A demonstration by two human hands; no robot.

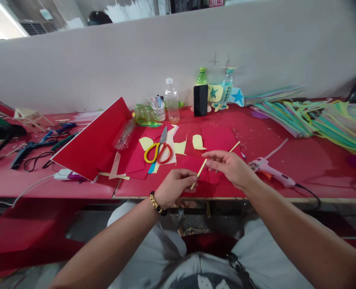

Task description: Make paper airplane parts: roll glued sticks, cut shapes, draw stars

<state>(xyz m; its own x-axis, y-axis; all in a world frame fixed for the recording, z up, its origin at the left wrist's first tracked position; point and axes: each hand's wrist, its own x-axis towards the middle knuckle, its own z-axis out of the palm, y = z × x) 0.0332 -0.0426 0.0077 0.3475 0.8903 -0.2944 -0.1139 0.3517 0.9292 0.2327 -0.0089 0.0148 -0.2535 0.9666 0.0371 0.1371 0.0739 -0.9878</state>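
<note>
Just above the near edge of the table (pixel 310 164), between both hands, holds a yellow strip (pixel 199 173). Pinches its lower part between thumb and forefinger of the left hand (pixel 174 186) and has its upper end right at the thumb and fingers of the right hand (pixel 230 167) — gripped there or merely touched, cannot tell. Slants, by its long axis, up and away from the left fingertips toward the right ones; sits close to both hands, with the left at the bottom end and the right at the top.

Beneath and just beyond, shows red paper (pixel 191 162). Farther out, has scissors (pixel 163 149) over paper scraps, blades pointing away, and a cream piece (pixel 197 142) beyond the right fingers. Near the right wrist, has a pink glue gun (pixel 276 173); well apart from it, a heap of tubes (pixel 322 124). To the left, shows a red board (pixel 90 136) standing tilted, with a clear bottle (pixel 125 134) beside it. By the wall, has an upright phone (pixel 200 100).

Loses part of a second strip (pixel 234 146) behind the right hand — and both forearms at the picture's borders. Leaves the glue gun's front end hard to make out.
</note>
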